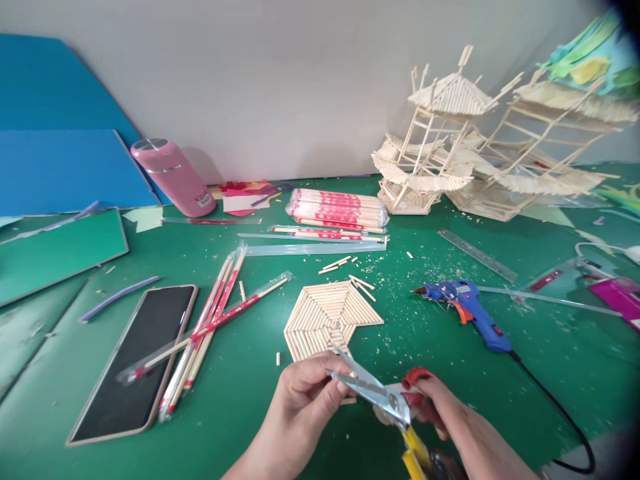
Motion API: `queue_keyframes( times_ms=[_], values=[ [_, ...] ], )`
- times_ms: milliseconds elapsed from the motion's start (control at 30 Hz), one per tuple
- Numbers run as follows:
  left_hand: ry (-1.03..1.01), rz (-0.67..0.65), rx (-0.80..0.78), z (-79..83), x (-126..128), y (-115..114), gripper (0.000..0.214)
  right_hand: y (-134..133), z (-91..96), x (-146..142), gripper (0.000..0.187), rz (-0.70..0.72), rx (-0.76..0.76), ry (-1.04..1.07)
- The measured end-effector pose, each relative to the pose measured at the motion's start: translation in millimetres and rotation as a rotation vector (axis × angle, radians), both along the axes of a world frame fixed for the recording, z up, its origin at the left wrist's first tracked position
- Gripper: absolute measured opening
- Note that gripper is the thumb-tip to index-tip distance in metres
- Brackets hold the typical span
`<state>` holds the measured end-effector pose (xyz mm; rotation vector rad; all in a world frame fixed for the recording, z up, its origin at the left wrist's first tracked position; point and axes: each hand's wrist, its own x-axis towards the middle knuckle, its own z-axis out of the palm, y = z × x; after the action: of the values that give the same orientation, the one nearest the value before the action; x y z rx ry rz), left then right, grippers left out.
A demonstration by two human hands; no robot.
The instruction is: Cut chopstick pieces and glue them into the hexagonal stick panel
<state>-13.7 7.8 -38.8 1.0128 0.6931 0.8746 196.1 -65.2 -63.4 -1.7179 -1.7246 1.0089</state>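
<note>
My right hand (453, 413) is closed around the red handles of a pair of scissors (383, 395). The scissors' metal blades are parted and point left. In front of them, my left hand (313, 390) pinches a short wooden stick (352, 375), mostly hidden by fingers and blade. Just beyond my left hand, a flat many-sided panel of wooden sticks (320, 313) lies on the table; its near right part has a gap, and its near edge is partly covered. Several loose cut sticks (363, 287) lie at its far right. A yellow part (416, 453) shows below the scissors' pivot.
A blue glue gun (465, 303) with a black cord lies right. Wrapped chopsticks (210, 327) overlap a phone (135, 360) at left. Behind are a chopstick bundle (335, 210), a pink bottle (175, 177), a ruler (477, 255) and stick-built pavilion models (450, 100).
</note>
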Motion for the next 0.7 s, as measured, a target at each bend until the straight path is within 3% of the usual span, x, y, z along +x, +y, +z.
queue_keyframes(
  times_ms=[100, 267, 500, 700],
  values=[
    [0.023, -0.009, 0.039, -0.2, -0.8, 0.1, 0.009, -15.0, 4.5, 1.5, 0.014, 0.008, -0.025, -0.026],
    [0.102, -0.027, 0.138, -0.5, -2.9, -1.2, 0.013, -26.8, 2.1, -0.5, 0.049, -0.001, -0.021, -0.085],
    [0.128, -0.018, 0.237, 0.5, -4.5, -2.4, 0.012, -31.9, -6.2, -5.8, 0.035, 0.001, -0.013, -0.136],
    [0.140, -0.025, 0.246, -1.9, -4.2, -2.9, 0.013, -34.9, -5.5, -7.6, 0.040, -0.034, 0.060, -0.195]
  ],
)
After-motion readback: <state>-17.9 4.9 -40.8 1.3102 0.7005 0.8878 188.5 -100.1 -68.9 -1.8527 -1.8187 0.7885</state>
